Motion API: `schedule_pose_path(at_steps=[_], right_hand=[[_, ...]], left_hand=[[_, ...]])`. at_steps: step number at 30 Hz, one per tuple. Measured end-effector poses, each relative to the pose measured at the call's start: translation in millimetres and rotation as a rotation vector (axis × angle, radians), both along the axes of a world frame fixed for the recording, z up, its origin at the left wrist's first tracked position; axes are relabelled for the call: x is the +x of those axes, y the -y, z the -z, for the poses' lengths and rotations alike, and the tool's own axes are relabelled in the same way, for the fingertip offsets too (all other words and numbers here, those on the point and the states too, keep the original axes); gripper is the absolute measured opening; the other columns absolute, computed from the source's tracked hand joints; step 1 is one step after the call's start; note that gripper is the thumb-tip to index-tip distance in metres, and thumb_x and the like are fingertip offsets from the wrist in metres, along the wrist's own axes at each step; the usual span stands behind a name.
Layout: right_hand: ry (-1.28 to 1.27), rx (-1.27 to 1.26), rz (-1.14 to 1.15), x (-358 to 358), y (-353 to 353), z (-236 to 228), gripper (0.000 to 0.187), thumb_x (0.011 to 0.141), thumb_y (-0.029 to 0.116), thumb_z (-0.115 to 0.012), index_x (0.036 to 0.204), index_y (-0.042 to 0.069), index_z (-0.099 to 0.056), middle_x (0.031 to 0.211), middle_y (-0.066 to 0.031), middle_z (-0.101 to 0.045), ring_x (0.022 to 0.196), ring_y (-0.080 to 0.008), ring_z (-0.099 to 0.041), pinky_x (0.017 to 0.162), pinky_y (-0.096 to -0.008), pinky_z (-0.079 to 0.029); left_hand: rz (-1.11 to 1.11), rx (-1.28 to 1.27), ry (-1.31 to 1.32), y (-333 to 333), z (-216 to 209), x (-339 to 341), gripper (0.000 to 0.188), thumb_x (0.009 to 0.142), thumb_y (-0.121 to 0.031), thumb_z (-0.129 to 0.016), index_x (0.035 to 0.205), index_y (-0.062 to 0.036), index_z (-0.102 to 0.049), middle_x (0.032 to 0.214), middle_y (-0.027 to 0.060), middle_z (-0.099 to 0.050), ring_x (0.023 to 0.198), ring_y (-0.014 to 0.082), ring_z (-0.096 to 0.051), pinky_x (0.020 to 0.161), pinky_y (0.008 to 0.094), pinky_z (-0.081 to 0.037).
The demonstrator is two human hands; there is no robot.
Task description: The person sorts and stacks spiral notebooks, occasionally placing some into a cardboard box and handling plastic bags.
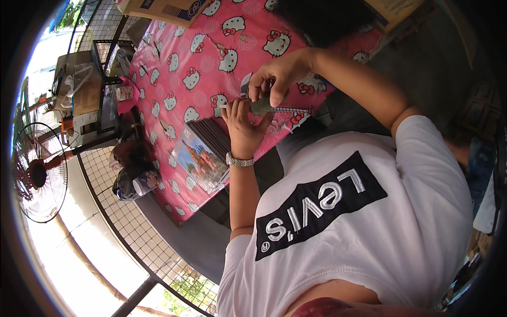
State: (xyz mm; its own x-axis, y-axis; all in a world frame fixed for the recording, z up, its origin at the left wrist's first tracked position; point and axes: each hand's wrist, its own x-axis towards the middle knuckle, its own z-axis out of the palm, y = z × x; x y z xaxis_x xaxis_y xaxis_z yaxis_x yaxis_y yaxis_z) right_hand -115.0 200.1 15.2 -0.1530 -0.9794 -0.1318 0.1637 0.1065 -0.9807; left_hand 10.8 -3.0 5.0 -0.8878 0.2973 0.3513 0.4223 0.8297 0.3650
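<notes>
At the near edge of the pink table, a spiral-bound notebook (289, 110) with a dark coil and a greenish part is between my two hands. My left hand (244, 126), with a metal watch at the wrist, is closed around its left end. My right hand (280, 78) reaches over from above, fingers curled and pressed to its top; what the fingertips pinch there is partly hidden. Beside my left wrist lies a stack of spiral-bound notebooks (198, 154), their dark coils side by side and a colourful building picture on the top cover.
A pink patterned cloth (206, 68) covers the table. Cardboard boxes (161, 9) stand on its far side, with a black item (317, 21) at the far right. A pink cup holder (125, 94) is at the left edge, and a standing fan (39, 171) is beyond it.
</notes>
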Motion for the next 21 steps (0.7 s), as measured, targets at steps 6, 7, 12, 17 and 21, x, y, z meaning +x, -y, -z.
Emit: schedule_pose_path(at_steps=[6, 7, 12, 17, 21], right_hand=[[0.074, -0.084, 0.016, -5.4, 12.6, 7.9, 0.052, 0.073, 0.023, -0.077, 0.118, 0.002, -0.062, 0.107, -0.0072, -0.061, 0.097, -0.0151, -0.059, 0.082, -0.0288, -0.049], [-0.122, 0.024, 0.055, -10.0, 15.6, 8.2, 0.051, 0.073, 0.023, -0.077, 0.118, 0.002, -0.062, 0.106, -0.0071, -0.062, 0.098, -0.0149, -0.059, 0.082, -0.0289, -0.049], [0.097, -0.131, -0.024, -13.0, 24.6, 8.5, 0.050, 0.077, 0.024, -0.076, 0.119, 0.001, -0.061, 0.104, -0.0097, -0.063, 0.097, -0.0166, -0.060, 0.083, -0.0312, -0.050], [0.248, -0.247, -0.013, -9.7, 25.9, 10.2, 0.052, 0.075, 0.026, -0.076, 0.118, 0.001, -0.061, 0.104, -0.0081, -0.062, 0.096, -0.0155, -0.059, 0.083, -0.0312, -0.049], [-0.346, 0.110, 0.024, -16.2, 24.5, 15.3, 0.054, 0.074, 0.028, -0.076, 0.119, 0.000, -0.063, 0.115, -0.0102, -0.060, 0.101, -0.0205, -0.059, 0.084, -0.0338, -0.049]], left_hand=[[-0.024, 0.015, 0.057, 15.1, 1.2, -2.9, 0.037, 0.071, -0.012, -0.074, 0.104, -0.0039, -0.059, 0.103, 0.0118, -0.061, 0.101, 0.0324, -0.055, 0.093, 0.0440, -0.039], [0.002, 0.018, 0.073, 18.6, 0.3, -4.8, 0.036, 0.072, -0.007, -0.072, 0.105, -0.0027, -0.059, 0.106, 0.0133, -0.060, 0.103, 0.0343, -0.054, 0.093, 0.0456, -0.041], [-0.060, 0.073, 0.114, 35.3, -3.0, -8.6, 0.031, 0.072, -0.002, -0.073, 0.102, -0.0043, -0.063, 0.108, 0.0135, -0.058, 0.105, 0.0354, -0.054, 0.090, 0.0449, -0.045], [-0.078, 0.297, 0.301, 35.7, -2.2, -6.4, 0.027, 0.073, 0.004, -0.073, 0.098, -0.0022, -0.066, 0.104, 0.0136, -0.059, 0.096, 0.0295, -0.061, 0.079, 0.0376, -0.051], [-0.005, 0.264, 0.313, 41.5, 3.1, -5.0, 0.028, 0.072, 0.006, -0.073, 0.098, -0.0007, -0.065, 0.099, 0.0127, -0.060, 0.087, 0.0271, -0.064, 0.074, 0.0341, -0.052]])
